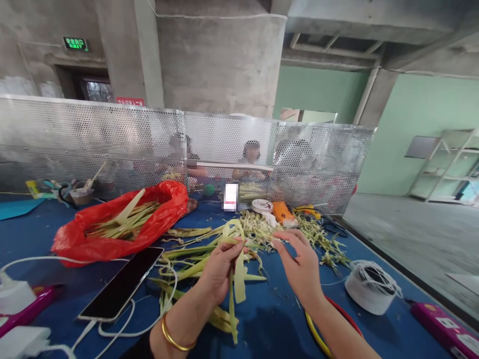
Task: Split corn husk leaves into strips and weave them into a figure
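Note:
My left hand (220, 267), a gold bangle at its wrist, pinches a looped pale green leaf strip (240, 279) whose ends hang down below the fingers. To its right, my right hand (301, 264) is raised over the blue table (273, 304), thumb and forefinger close together at the left; whether anything thin is between them is too small to tell. Long green leaves (190, 264) lie under and behind my left hand. A heap of curled leaf scraps (258, 227) spreads beyond both hands.
At left are a red plastic bag (168, 212) of leaves, a phone (123, 284) and white cables. A white string roll (370, 289), a purple tool (445, 324) and red and yellow rings are at right. Behind a perforated metal screen (228, 134) sit several people.

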`<action>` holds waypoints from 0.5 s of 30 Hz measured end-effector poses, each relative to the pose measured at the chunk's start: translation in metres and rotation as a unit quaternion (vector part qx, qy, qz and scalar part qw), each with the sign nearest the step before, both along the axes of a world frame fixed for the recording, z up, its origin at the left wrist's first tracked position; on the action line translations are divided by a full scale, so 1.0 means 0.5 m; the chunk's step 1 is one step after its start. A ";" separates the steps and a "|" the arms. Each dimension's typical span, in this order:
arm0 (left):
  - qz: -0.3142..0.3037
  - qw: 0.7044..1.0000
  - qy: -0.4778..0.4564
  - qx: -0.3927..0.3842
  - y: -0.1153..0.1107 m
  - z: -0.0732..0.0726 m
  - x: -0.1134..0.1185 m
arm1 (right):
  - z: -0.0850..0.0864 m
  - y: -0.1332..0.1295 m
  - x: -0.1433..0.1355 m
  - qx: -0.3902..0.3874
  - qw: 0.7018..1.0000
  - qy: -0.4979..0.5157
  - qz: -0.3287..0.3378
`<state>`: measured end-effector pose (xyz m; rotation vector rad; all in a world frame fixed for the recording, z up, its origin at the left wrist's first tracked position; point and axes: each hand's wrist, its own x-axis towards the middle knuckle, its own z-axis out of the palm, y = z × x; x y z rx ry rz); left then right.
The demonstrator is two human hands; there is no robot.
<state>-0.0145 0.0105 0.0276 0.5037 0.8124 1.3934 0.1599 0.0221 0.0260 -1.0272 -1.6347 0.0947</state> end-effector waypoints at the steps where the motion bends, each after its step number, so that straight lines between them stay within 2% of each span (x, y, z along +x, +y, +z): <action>1: 0.006 1.000 0.007 0.007 0.001 -0.004 0.001 | -0.002 -0.001 -0.002 0.000 1.000 -0.009 0.004; 5: -0.004 0.994 0.093 0.058 -0.006 -0.014 0.011 | -0.005 -0.005 -0.013 -0.054 0.997 -0.029 0.045; 9: -0.060 0.974 0.209 0.069 -0.024 -0.013 0.023 | -0.003 -0.003 -0.018 -0.150 0.983 -0.017 0.107; 11: -0.082 0.963 0.246 0.070 -0.030 -0.011 0.029 | -0.002 -0.006 -0.021 -0.185 0.977 -0.002 0.108; 13: -0.078 0.956 0.274 0.071 -0.030 -0.012 0.033 | -0.003 -0.013 -0.027 -0.189 0.977 0.020 0.094; 15: -0.054 0.954 0.288 0.069 -0.027 -0.014 0.035 | -0.006 -0.023 -0.035 -0.163 0.982 0.035 0.088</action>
